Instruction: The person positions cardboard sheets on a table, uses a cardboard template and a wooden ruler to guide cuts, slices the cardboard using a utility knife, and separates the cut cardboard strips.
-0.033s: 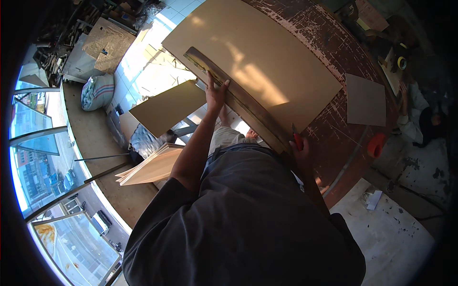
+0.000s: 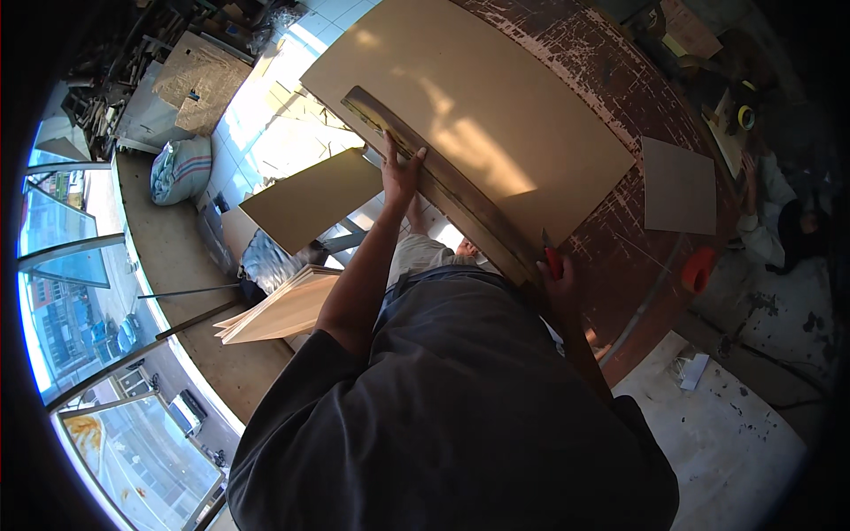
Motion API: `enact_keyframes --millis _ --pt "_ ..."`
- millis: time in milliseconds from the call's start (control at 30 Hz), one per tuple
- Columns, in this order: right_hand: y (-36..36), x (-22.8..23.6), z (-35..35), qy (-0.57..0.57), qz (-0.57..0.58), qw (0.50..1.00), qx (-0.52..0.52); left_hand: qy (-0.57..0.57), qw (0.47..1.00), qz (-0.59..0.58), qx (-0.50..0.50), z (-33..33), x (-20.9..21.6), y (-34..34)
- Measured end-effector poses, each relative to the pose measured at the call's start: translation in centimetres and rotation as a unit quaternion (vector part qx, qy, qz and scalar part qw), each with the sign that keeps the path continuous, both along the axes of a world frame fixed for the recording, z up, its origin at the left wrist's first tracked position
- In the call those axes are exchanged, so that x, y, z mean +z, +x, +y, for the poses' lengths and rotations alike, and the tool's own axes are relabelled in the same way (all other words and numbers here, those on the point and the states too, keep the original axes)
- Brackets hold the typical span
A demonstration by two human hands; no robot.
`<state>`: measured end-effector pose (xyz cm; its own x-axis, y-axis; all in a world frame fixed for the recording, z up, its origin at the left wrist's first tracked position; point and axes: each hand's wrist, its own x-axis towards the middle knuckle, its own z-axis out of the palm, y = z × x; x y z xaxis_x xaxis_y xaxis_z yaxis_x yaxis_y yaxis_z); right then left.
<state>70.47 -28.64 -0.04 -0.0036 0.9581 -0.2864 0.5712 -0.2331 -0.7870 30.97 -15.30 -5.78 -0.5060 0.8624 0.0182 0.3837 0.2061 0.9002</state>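
A large brown board sheet (image 2: 531, 115) lies on the worn dark red table (image 2: 611, 80). Along its near-left edge runs a long dark straightedge bar (image 2: 460, 196), set at a slant. My left hand (image 2: 403, 175) grips that bar near its far end, thumb and forefinger showing on top, the other fingers largely hidden. By the bar's near end, my right hand (image 2: 560, 288) is closed around a red-handled utility knife (image 2: 553, 260). The blade points up and away, close to the sheet's near corner; whether it touches the board I cannot tell.
A smaller grey board piece (image 2: 679, 186) and a red ring-shaped object (image 2: 698, 270) rest on the table's right side. Left of me are a leaning board panel (image 2: 312, 202), a stack of thin sheets (image 2: 282, 311) and a filled sack (image 2: 181, 170). Another person (image 2: 779, 208) is at far right.
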Motion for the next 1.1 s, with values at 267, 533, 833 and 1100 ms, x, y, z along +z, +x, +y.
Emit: enact_keyframes --millis 267,533,833,1100 --pt "0.2 -0.8 -0.1 0.016 -0.039 0.999 -0.007 -0.036 0.999 0.019 0.007 -0.1 1.4 0.6" --pt "-1.1 1.8 0.0 -0.007 -0.035 0.998 -0.055 -0.027 0.998 -0.059 -0.013 -0.2 1.7 0.2" --pt "-0.8 0.9 -0.5 0.031 -0.021 0.995 -0.098 -0.056 0.998 0.012 -0.011 0.2 1.8 0.3" --pt "-0.6 1.2 -0.6 0.016 -0.045 0.993 -0.107 -0.09 0.996 -0.015 -0.016 0.0 3.2 0.7"
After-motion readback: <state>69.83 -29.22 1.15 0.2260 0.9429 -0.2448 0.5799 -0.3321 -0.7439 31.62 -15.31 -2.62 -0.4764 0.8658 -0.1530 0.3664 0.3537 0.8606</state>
